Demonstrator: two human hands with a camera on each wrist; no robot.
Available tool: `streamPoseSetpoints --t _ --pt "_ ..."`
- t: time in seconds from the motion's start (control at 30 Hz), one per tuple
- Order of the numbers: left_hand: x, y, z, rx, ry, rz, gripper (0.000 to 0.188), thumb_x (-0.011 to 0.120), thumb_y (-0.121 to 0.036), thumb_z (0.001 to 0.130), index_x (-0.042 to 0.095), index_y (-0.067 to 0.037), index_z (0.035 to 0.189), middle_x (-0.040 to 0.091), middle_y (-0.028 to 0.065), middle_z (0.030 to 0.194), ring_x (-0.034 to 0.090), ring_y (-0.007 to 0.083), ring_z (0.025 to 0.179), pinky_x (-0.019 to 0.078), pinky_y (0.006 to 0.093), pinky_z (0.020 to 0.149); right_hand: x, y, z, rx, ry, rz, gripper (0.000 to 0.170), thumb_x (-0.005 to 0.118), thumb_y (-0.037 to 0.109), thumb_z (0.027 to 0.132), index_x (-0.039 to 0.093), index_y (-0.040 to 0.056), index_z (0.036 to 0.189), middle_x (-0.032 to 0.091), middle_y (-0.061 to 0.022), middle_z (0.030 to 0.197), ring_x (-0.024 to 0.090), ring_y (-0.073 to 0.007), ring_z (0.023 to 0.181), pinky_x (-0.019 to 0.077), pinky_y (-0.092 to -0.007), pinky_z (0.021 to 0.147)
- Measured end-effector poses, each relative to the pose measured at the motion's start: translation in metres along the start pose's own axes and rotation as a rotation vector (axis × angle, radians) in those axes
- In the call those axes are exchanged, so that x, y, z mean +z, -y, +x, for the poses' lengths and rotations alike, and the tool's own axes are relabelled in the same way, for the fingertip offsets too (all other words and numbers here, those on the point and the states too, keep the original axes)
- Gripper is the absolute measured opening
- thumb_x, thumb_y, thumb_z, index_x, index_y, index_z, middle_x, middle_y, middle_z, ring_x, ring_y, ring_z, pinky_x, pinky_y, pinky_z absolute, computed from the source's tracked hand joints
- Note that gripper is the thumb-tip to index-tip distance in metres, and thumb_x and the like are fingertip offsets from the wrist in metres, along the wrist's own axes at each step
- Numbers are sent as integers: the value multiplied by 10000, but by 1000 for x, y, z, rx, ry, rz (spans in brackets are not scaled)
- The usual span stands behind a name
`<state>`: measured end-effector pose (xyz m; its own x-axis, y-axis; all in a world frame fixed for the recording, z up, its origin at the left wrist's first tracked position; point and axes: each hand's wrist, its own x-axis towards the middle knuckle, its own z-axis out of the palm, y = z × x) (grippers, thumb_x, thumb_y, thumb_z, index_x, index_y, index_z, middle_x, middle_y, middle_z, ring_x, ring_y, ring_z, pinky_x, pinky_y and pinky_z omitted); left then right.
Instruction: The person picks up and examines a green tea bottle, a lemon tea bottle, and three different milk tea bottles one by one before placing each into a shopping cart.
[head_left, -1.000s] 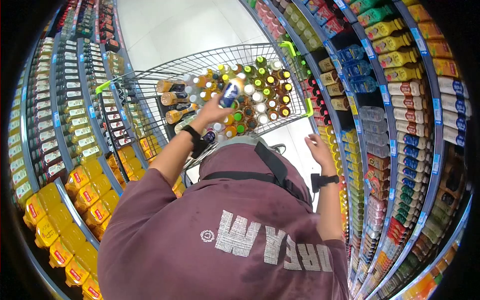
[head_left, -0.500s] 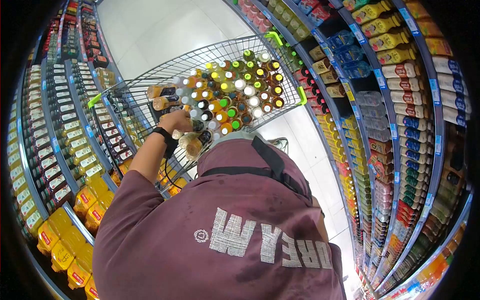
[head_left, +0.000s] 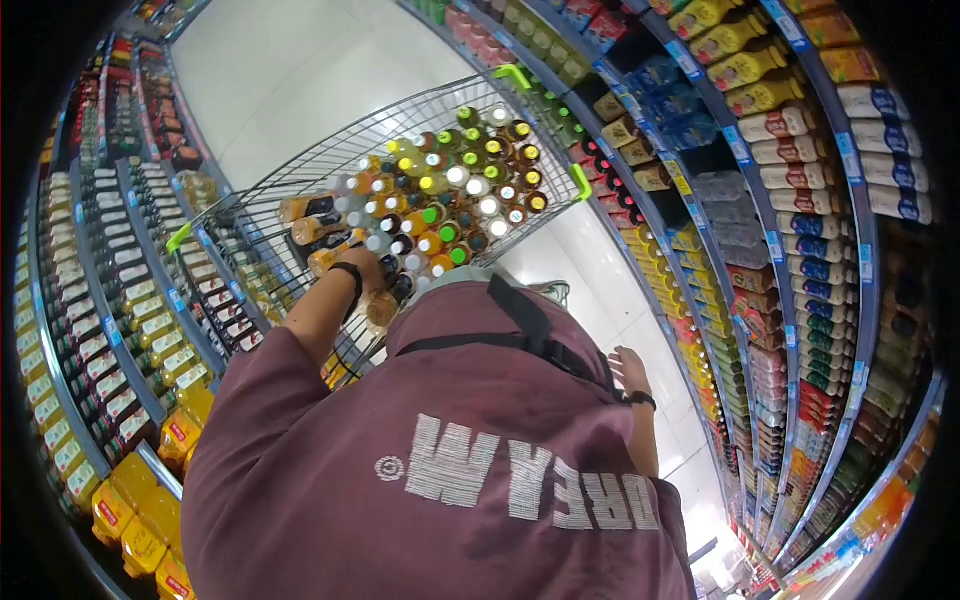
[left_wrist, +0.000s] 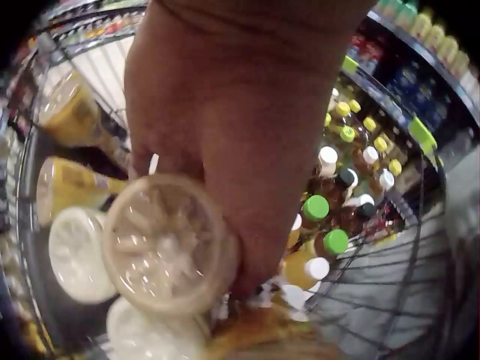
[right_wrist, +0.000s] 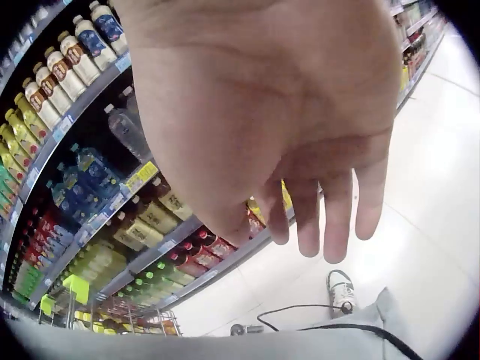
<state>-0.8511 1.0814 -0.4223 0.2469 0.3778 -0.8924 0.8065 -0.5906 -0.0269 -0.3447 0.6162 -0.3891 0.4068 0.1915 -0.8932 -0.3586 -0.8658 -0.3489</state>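
Note:
Down at the near left part of a wire shopping cart, my left hand reaches in among the bottles. In the left wrist view, its fingers curl beside a clear-bottomed bottle, gripping it with the round base facing the camera. Other lying bottles, two with white bases, are close beside and below it. Upright bottles with white, yellow and green caps fill the rest of the cart. My right hand hangs at my side, holding nothing, its fingers extended.
Shelves of packed drinks run along the right side. More shelves with dark bottles and large yellow jugs stand on the left. The cart stands on a pale tiled floor. A cable trails near a shoe.
My left hand, earlier carrying a blue-labelled bottle over the cart's middle, has moved down and left to the lying bottles. The right hand has shown again after being hidden.

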Motion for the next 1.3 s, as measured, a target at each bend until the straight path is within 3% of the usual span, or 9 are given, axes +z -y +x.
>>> streamPoseSetpoints --t 0.07,0.17,0.2,0.27,0.33,0.83,1.0,1.2,1.3 --pt "77 36 100 -246 -97 -426 480 716 -444 843 734 -182 1245 726 109 1253 675 304 1187 478 479 1075 -17 -19 25 -38 67 77 400 564 336 1013 570 104 1338 684 -79 1189 682 -215 1029 542 -372 871" --pt "-52 -63 -69 459 -506 452 500 515 -331 1006 500 -245 1498 395 43 1632 268 318 1539 225 587 1217 -43 4 21 -176 -5 99 323 636 278 987 633 89 1249 698 -53 1099 690 -190 929 550 -359 798" --pt "34 -18 53 448 -743 313 526 478 -429 1000 476 -295 1508 445 59 1600 342 272 1515 166 545 1254 -51 35 6 -225 -109 73 312 658 266 972 660 66 1213 702 -55 1108 687 -185 926 543 -348 798" --pt "-23 -54 20 30 -201 -160 492 665 -409 892 662 -211 1342 717 165 1240 664 373 1182 517 505 997 -95 80 4 -489 -276 -80 349 611 338 1010 648 65 1224 700 -47 1111 683 -158 955 541 -322 789" --pt "-9 -58 59 227 -410 -411 500 699 -423 862 725 -39 1180 727 262 1095 694 434 1042 561 498 867 -143 137 -13 -904 -617 -168 300 606 279 1021 649 31 1185 699 -57 1058 659 -133 922 536 -331 782" --pt "-155 -256 -78 480 -420 -429 320 705 -246 876 713 -51 1130 731 214 1108 698 387 1054 549 446 902 -305 532 -177 -1466 -1558 106 666 846 341 835 533 -16 1302 606 -221 1339 639 -346 1187 521 -404 977" --pt "-171 -288 -120 430 -391 -475 422 693 -333 931 678 -10 1203 717 208 1119 688 389 1067 534 468 903 -312 527 -199 -1460 -1131 279 641 869 265 790 561 -40 1263 696 -200 1015 684 -360 917 535 -423 811" --pt "-169 -319 -145 595 -598 -978 342 732 -160 946 659 9 1234 719 85 1039 676 165 899 551 332 809 -285 477 -210 -1857 -1112 302 722 819 94 828 476 -7 1455 567 -165 1368 540 -316 1240 411 -432 1086" --pt "-225 -361 -207 833 -404 -1399 428 656 -196 1014 570 -2 1385 674 73 1214 622 153 1077 497 325 967 -231 430 -221 -1813 -146 569 720 727 196 943 363 -13 1528 536 -147 1416 535 -224 1290 422 -385 1103"
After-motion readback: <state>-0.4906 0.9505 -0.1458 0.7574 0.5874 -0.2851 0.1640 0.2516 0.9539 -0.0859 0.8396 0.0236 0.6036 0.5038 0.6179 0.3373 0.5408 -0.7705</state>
